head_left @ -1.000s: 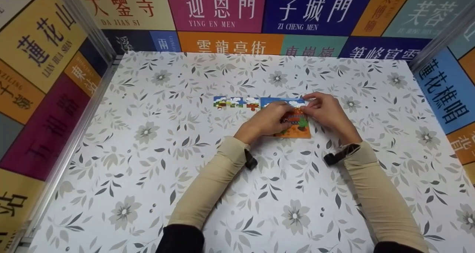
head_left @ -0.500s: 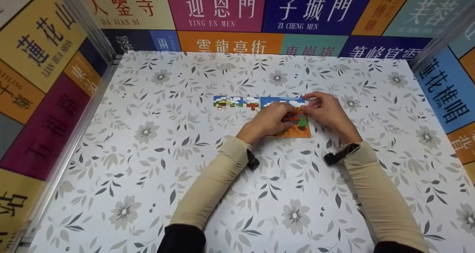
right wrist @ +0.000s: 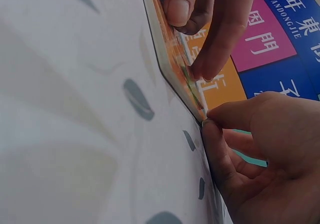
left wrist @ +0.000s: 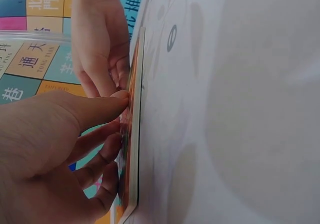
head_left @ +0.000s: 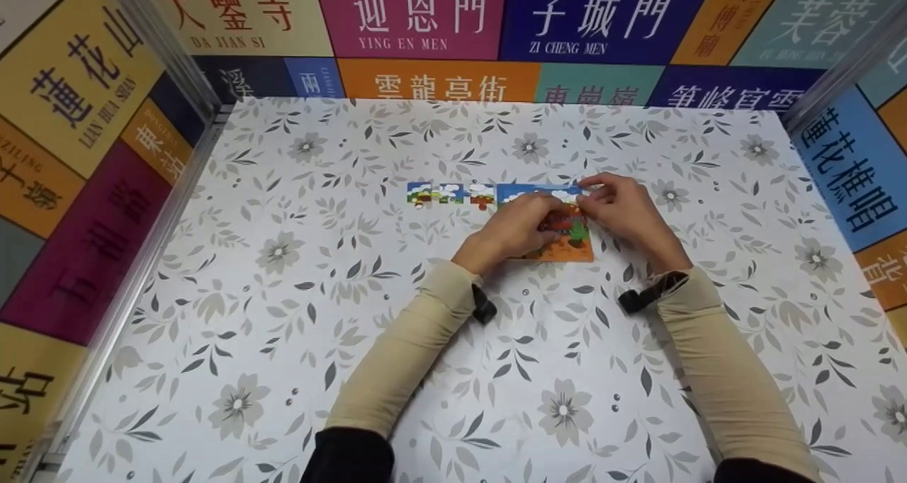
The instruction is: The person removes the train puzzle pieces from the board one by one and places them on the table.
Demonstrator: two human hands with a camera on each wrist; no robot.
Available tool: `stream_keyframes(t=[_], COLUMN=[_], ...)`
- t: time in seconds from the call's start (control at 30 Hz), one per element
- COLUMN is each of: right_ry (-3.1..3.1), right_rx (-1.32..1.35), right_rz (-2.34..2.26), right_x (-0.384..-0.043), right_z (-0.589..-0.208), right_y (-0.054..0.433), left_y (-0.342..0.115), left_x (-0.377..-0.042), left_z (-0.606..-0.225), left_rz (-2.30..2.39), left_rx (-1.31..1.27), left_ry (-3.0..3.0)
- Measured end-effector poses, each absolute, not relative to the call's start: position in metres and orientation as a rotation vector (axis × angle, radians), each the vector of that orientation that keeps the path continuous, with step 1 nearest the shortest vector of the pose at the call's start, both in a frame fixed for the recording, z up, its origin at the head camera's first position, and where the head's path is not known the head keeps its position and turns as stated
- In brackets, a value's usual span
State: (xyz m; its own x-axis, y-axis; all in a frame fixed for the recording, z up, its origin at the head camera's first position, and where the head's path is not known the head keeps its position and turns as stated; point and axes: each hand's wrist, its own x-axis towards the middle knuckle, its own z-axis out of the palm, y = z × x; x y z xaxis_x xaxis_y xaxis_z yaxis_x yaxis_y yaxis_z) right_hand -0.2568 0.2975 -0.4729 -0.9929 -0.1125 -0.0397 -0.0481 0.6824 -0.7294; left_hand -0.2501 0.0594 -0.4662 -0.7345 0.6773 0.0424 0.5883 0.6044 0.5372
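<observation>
A jigsaw puzzle board [head_left: 567,251] with blue sky, clouds and orange ground lies flat on the table in the head view. My left hand [head_left: 516,231] reaches over its left part, hiding much of the picture. In the left wrist view, the fingertips [left wrist: 111,184] of that hand rest on the board's face, thumb at the near side. At the board's right edge, my right hand [head_left: 622,210] pinches the rim, thumb and index finger together, as the right wrist view shows. Left of the board lie three jigsaw pieces [head_left: 419,194] in a row.
The table [head_left: 241,313] has a white cover printed with grey flowers and leaves. Coloured panels [head_left: 418,15] with large characters stand upright along its back and both sides. A metal rail [head_left: 142,256] runs up the left edge.
My left hand has shifted slightly to the right over the board between the first two frames. The right hand, the board and the loose pieces stay practically where they were.
</observation>
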Motion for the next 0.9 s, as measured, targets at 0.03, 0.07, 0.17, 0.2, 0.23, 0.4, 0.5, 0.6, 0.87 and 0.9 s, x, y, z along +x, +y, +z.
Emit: stream_keyframes(t=[0.03, 0.07, 0.17, 0.2, 0.23, 0.4, 0.5, 0.6, 0.87, 0.9], right_ry=[2.809, 2.814, 2.821, 2.823, 2.826, 2.831, 2.828, 2.819, 2.848, 2.85], right_rx=[-0.132, -0.132, -0.135, -0.141, -0.146, -0.149, -0.136, -0.124, -0.163, -0.161], right_rz=[-1.205, -1.196, -1.174, -1.169, -1.164, -1.17, -1.176, -1.176, -1.164, -1.162], right_x=[-0.2573, -0.2576, -0.2588, -0.2589, -0.2591, -0.259, -0.2591, -0.2591, -0.2582, -0.2583], right_z=[-0.473, -0.4729, -0.4729, -0.4729, -0.4729, -0.4727, -0.4726, -0.4726, -0.4738, -0.474], right_y=[0.2976, 0.2977, 0.2981, 0.2983, 0.2985, 0.2986, 0.2984, 0.298, 0.2985, 0.2987], left_y=[0.0593, 0.0593, 0.0596, 0.0596, 0.0598, 0.0603, 0.0604, 0.0608, 0.0608, 0.0613], left_x=[-0.2499, -0.2498, -0.2492, -0.2489, -0.2488, -0.2469, -0.246, -0.2454, -0.2454, -0.2451], left_z=[-0.4658, -0.4657, -0.4655, -0.4654, -0.4656, -0.4648, -0.4645, -0.4646, -0.4642, -0.4642], left_rz=[0.801, 0.803, 0.813, 0.817, 0.823, 0.824, 0.816, 0.815, 0.783, 0.769], left_rx=[1.057, 1.056, 1.06, 1.063, 1.065, 1.065, 1.056, 1.052, 1.03, 1.029], left_ry=[2.664, 2.665, 2.67, 2.671, 2.674, 2.694, 2.711, 2.72, 2.721, 2.725])
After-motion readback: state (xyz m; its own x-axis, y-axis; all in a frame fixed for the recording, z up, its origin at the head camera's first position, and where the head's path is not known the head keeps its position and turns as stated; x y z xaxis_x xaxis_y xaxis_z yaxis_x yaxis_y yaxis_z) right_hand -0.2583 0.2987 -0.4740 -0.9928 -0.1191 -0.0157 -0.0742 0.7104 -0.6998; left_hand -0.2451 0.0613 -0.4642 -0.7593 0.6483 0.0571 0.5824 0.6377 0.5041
